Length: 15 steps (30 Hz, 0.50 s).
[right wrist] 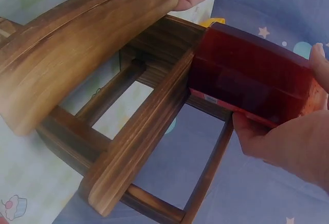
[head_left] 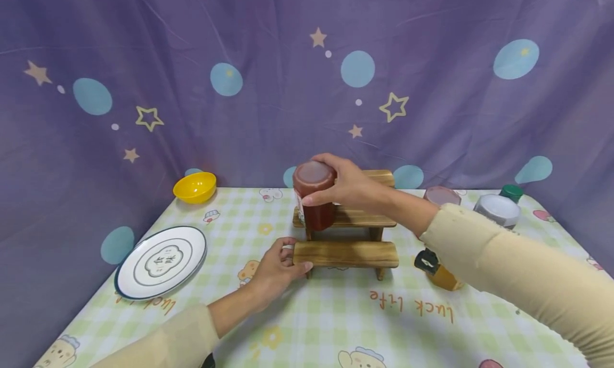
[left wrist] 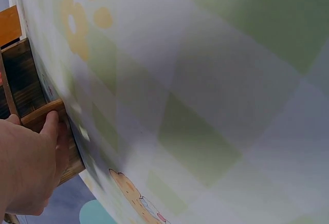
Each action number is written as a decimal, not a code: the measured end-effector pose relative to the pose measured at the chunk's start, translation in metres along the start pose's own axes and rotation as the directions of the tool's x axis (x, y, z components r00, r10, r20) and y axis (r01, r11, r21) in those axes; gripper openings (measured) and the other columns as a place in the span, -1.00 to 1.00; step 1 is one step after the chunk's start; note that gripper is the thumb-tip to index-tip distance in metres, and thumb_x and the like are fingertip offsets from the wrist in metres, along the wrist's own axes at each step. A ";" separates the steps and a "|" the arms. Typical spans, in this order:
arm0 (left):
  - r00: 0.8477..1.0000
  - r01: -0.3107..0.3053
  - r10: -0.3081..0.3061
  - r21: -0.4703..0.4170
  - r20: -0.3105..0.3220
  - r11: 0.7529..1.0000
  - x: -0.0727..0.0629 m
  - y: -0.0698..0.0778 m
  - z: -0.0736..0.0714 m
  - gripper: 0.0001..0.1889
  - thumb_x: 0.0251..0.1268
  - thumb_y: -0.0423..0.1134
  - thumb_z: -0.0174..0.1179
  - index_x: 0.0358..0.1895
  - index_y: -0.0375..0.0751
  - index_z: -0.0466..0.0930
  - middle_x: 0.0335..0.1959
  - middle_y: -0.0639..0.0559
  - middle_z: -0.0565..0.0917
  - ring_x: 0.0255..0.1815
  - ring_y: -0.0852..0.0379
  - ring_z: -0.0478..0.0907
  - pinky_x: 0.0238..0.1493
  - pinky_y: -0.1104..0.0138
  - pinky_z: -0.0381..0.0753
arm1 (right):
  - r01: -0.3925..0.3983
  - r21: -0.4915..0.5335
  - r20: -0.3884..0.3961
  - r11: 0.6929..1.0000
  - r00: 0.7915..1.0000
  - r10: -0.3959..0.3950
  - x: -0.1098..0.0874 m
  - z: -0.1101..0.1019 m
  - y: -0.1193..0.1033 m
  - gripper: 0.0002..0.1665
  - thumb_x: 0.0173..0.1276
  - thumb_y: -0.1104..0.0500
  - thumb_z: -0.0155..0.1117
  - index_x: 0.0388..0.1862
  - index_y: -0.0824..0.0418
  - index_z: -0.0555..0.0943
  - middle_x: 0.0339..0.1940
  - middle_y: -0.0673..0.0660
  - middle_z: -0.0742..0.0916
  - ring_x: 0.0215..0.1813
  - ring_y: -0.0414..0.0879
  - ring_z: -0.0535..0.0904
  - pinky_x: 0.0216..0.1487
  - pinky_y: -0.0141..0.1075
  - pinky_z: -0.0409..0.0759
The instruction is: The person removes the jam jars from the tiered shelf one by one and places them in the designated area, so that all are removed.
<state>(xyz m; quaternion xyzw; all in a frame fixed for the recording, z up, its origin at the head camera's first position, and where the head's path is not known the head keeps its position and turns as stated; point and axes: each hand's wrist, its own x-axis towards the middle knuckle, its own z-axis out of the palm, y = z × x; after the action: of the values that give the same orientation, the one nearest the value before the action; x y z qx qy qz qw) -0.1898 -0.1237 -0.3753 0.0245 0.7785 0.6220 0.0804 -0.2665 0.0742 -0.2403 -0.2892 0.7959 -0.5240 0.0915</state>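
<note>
My right hand (head_left: 347,184) grips a jar of dark red contents (head_left: 318,205), thumb on the near side and fingers behind its top. The jar stands at the left end of the middle step of a small wooden tiered rack (head_left: 345,253). From the right wrist, the red jar (right wrist: 252,75) appears with its base right at the step's slat, the fingers of my right hand (right wrist: 288,147) along its other end. My left hand (head_left: 278,272) holds the left end of the rack's lowest step, thumb on top. In the left wrist view the left hand (left wrist: 33,157) pinches that wooden end.
At the left lie a white plate (head_left: 129,275) with a dark rim and, farther back, a yellow bowl (head_left: 195,189). Right of the rack, partly behind my right arm, are an amber bottle with a black cap (head_left: 443,276), a pinkish-lidded jar (head_left: 441,195), a white-topped jar (head_left: 499,208) and a green cap (head_left: 511,191).
</note>
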 end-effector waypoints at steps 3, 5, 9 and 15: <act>1.000 -0.002 0.002 0.000 -0.001 1.000 -0.001 0.001 0.000 -0.32 0.19 -0.28 0.35 0.32 -0.25 0.19 0.05 -0.19 0.52 -0.35 0.12 0.46 -0.14 0.22 0.59 | 0.012 0.005 -0.006 1.000 1.000 -0.012 0.000 0.000 0.000 -0.09 0.05 0.18 0.56 0.35 0.16 0.31 0.10 0.16 0.59 0.11 0.01 0.54 0.04 -0.13 0.60; 1.000 -0.006 0.006 -0.003 0.005 1.000 -0.001 0.001 0.000 -0.31 0.20 -0.28 0.34 0.33 -0.26 0.17 0.10 -0.21 0.50 -0.30 0.10 0.52 -0.10 0.21 0.61 | 0.017 0.002 -0.012 1.000 1.000 -0.017 0.000 0.000 -0.001 -0.11 0.05 0.18 0.57 0.34 0.16 0.33 0.09 0.15 0.60 0.10 0.00 0.55 0.04 -0.13 0.60; 1.000 -0.008 0.008 -0.010 0.019 1.000 -0.002 0.001 0.000 -0.30 0.21 -0.28 0.34 0.34 -0.28 0.15 0.13 -0.23 0.49 -0.24 0.04 0.59 -0.07 0.23 0.62 | 0.003 0.003 -0.039 1.000 0.999 -0.003 -0.001 0.000 -0.001 -0.08 0.02 0.19 0.58 0.35 0.20 0.33 0.08 0.15 0.60 0.09 0.00 0.55 0.03 -0.15 0.61; 1.000 -0.004 0.004 -0.009 0.015 1.000 -0.001 0.000 0.000 -0.29 0.19 -0.29 0.34 0.34 -0.27 0.15 0.10 -0.22 0.50 -0.29 0.09 0.54 -0.09 0.24 0.60 | 0.004 -0.020 -0.068 1.000 0.998 -0.006 -0.008 0.001 -0.003 -0.04 -0.01 0.19 0.60 0.36 0.22 0.32 0.10 0.16 0.59 0.09 0.00 0.55 0.03 -0.15 0.61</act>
<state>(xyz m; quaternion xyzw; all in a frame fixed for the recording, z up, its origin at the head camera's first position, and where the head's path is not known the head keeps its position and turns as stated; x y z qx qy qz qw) -0.1885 -0.1238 -0.3751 0.0303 0.7749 0.6255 0.0851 -0.2588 0.0767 -0.2389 -0.2740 0.8031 -0.5258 0.0600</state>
